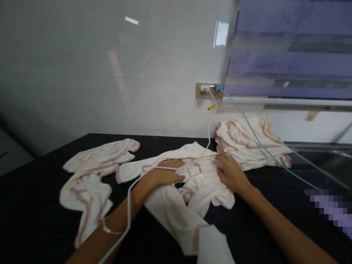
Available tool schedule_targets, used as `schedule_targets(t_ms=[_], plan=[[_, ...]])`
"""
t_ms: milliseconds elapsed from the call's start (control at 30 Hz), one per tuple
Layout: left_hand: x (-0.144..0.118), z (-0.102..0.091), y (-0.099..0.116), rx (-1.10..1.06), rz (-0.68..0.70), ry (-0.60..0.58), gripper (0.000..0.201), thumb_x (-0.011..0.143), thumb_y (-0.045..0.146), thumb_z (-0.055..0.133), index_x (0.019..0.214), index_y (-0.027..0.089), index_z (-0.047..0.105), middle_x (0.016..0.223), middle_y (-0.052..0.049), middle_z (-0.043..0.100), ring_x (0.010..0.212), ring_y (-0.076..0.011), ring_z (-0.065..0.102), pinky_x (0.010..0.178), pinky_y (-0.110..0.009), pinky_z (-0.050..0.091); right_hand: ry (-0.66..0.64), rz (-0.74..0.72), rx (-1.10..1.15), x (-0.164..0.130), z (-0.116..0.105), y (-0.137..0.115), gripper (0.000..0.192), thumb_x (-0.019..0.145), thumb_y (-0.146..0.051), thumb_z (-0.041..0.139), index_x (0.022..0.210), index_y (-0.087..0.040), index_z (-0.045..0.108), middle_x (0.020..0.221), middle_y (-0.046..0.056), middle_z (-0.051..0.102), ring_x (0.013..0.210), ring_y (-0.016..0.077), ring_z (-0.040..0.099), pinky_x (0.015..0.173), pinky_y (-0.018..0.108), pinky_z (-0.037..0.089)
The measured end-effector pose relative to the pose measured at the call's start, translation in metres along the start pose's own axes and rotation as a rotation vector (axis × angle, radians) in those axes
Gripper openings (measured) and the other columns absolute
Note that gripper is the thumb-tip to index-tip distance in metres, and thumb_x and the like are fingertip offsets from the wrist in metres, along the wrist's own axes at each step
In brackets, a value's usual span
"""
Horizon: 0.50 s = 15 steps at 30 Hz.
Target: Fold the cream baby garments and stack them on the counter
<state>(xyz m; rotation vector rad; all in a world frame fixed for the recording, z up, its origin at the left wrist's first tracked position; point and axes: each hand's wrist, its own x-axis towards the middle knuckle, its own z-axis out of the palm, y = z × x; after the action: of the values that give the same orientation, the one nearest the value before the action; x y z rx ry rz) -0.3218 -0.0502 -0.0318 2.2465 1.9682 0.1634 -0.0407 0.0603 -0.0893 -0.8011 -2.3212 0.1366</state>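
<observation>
on the black surface [33,190], a cream garment with pink trim [192,183] lies mid-counter. left hand [165,175] presses flat on it, fingers spread, gripping nothing; right hand [231,172] rests on its upper edge, whether pinching cloth i cannot tell. a white cable [209,121] crosses the garment. similar clothes lie at left [93,176] and right [247,143].

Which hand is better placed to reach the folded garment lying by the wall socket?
Probably the right hand. It rests on the middle garment right beside the folded garment, nearly touching its edge. The left hand lies flat further left, with a white cable crossing its forearm.
</observation>
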Motion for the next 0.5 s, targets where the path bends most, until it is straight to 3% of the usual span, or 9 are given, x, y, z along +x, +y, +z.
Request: schedule_targets(t_ms=[100, 200, 267, 367, 433, 500], plan=[[-0.002, 0.013, 0.034, 0.156, -0.090, 0.173, 0.039, 0.085, 0.025, 0.058, 0.120, 0.014, 0.069, 0.130, -0.018, 0.066, 0.125, -0.0337, 0.058, 0.107, -0.048, 0.044, -0.032, -0.157, 0.126, 0.000, 0.000, -0.024, 0.040, 0.083, -0.004, 0.053, 0.117, -0.021, 0.066, 0.125, 0.013, 0.064, 0.121, 0.0260, 0.058, 0.105, 0.045, 0.047], [-0.004, 0.029, 0.061, 0.154, 0.002, 0.152, 0.027, 0.089, 0.022, 0.051, 0.105, 0.012, 0.070, 0.111, -0.019, 0.070, 0.108, -0.0318, 0.064, 0.095, -0.044, 0.049, -0.196, -0.200, 0.291, -0.002, 0.000, -0.044, 0.028, 0.092, -0.009, 0.051, 0.109, -0.022, 0.069, 0.109, 0.008, 0.070, 0.103, 0.0210, 0.064, 0.092, 0.035, 0.050], [-0.004, 0.032, 0.065, 0.028, 0.054, 0.021, 0.022, 0.087, 0.020, 0.052, 0.097, 0.014, 0.070, 0.097, -0.013, 0.072, 0.090, -0.0254, 0.065, 0.082, -0.036, 0.050, -0.290, -0.152, 0.352, -0.002, -0.002, -0.050, 0.024, 0.097, -0.014, 0.050, 0.106, -0.022, 0.071, 0.099, 0.005, 0.073, 0.092, 0.0187, 0.066, 0.084, 0.031, 0.048], [-0.006, 0.023, 0.058, -0.321, 0.186, -0.331, 0.010, 0.081, 0.022, 0.059, 0.080, 0.018, 0.068, 0.073, -0.001, 0.066, 0.065, -0.0142, 0.056, 0.060, -0.024, 0.041, -0.406, -0.063, 0.372, -0.001, -0.004, -0.049, 0.022, 0.101, -0.028, 0.051, 0.098, -0.020, 0.072, 0.078, 0.001, 0.069, 0.072, 0.0154, 0.061, 0.067, 0.027, 0.040], [-0.008, 0.012, 0.053, -0.466, 0.253, -0.531, 0.024, 0.084, 0.033, 0.062, 0.065, 0.018, 0.062, 0.059, 0.003, 0.056, 0.054, -0.0103, 0.046, 0.052, -0.023, 0.034, -0.469, -0.024, 0.383, 0.000, -0.006, -0.043, 0.025, 0.101, -0.036, 0.054, 0.093, -0.019, 0.071, 0.067, -0.002, 0.062, 0.062, 0.0133, 0.054, 0.060, 0.026, 0.034], [-0.011, 0.003, 0.049, -0.412, 0.246, -0.590, 0.047, 0.090, 0.047, 0.059, 0.053, 0.018, 0.054, 0.048, 0.003, 0.046, 0.047, -0.0096, 0.037, 0.050, -0.025, 0.030, -0.485, 0.020, 0.378, 0.001, -0.009, -0.034, 0.026, 0.099, -0.040, 0.058, 0.088, -0.018, 0.068, 0.065, -0.003, 0.059, 0.061, 0.0124, 0.051, 0.059, 0.026, 0.032]])
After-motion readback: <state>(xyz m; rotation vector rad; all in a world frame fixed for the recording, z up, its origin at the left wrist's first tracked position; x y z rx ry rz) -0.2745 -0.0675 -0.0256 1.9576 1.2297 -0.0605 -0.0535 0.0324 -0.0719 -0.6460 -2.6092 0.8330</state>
